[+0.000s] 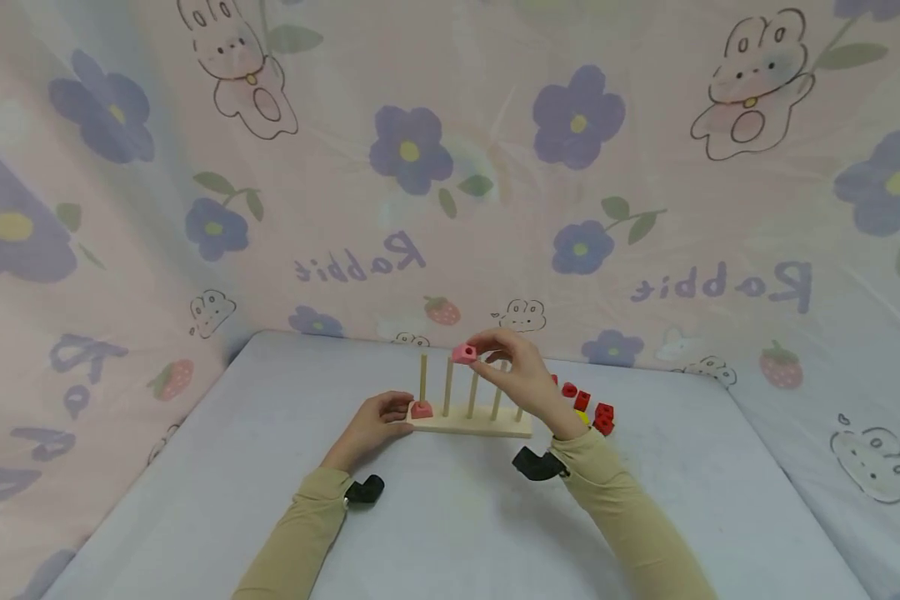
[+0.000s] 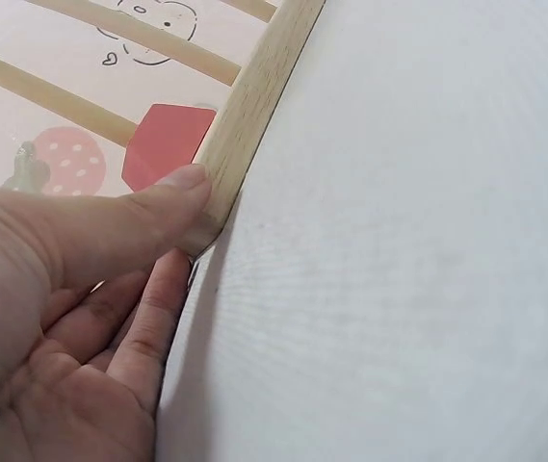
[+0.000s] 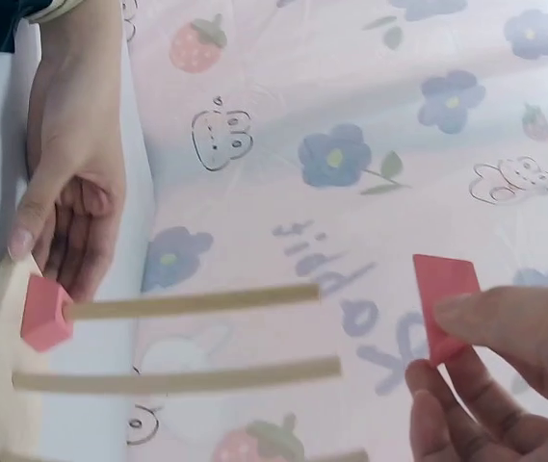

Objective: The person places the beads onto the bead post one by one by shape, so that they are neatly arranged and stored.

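A wooden peg board [image 1: 468, 427] with several upright pegs stands on the table. My left hand [image 1: 367, 427] grips its left end, thumb on the front edge and fingers behind, as the left wrist view shows. On the leftmost peg a pink block [image 3: 46, 313] sits down against the base. Above the board, my right hand [image 1: 523, 377] pinches a second pink block [image 1: 462, 354] between thumb and fingers. A hole shows in that block's face. In the right wrist view the held block [image 3: 444, 298] is apart from the peg tips.
To the right of the board lie several red blocks [image 1: 604, 414] and a yellow piece [image 1: 582, 417], partly hidden by the right wrist. Behind the white table [image 1: 435, 525] hangs a curtain [image 1: 487, 225] printed with rabbits, flowers and strawberries.
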Demonstrator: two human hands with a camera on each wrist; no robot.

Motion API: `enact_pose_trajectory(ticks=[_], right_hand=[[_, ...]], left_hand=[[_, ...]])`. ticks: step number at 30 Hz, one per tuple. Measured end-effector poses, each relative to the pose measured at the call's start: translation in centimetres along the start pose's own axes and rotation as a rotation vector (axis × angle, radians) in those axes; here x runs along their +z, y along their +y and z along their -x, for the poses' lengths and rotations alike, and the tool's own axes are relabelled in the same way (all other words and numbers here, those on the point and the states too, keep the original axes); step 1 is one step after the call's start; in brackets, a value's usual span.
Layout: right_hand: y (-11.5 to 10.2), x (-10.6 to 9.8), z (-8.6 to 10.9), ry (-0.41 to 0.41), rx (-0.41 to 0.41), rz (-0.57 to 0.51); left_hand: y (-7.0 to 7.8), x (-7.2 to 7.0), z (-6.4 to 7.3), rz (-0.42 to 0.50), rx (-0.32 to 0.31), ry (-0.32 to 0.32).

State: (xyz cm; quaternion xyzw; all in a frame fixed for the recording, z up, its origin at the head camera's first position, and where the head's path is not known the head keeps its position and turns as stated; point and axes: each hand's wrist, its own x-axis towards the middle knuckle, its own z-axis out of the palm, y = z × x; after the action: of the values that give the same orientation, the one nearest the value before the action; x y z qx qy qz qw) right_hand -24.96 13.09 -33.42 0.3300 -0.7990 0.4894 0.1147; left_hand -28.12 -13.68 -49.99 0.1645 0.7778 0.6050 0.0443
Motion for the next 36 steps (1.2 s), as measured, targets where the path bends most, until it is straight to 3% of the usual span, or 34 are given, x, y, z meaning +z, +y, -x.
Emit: enact_pose_trajectory(ticks=[6,13,21,30,36], right_hand=[[2.8,3.6,-1.5,0.051,-0.073,-0.068],[3.1,6.1,-2.6,0.130,-0.078,-0.021],[2.7,7.1,-3.2,0.177,-0.035,0.060],[3.0,7.9,-3.4,0.155,0.065,-0.054],[3.2,8.1,-3.1,0.165,0.065,-0.065]], left_hand=[[-0.5,0.3,-0.3,-0.010,-0.003,0.005],[-0.4,0.1,-0.3,0.021,0.035,-0.024],[-0.2,0.0,-0.3,0.004,0.013,-0.015],[-0.4,0.1,-0.3,-0.002,-0.012,-0.004],[-0.5,0.0,-0.4,-0.016,-0.024,0.005]])
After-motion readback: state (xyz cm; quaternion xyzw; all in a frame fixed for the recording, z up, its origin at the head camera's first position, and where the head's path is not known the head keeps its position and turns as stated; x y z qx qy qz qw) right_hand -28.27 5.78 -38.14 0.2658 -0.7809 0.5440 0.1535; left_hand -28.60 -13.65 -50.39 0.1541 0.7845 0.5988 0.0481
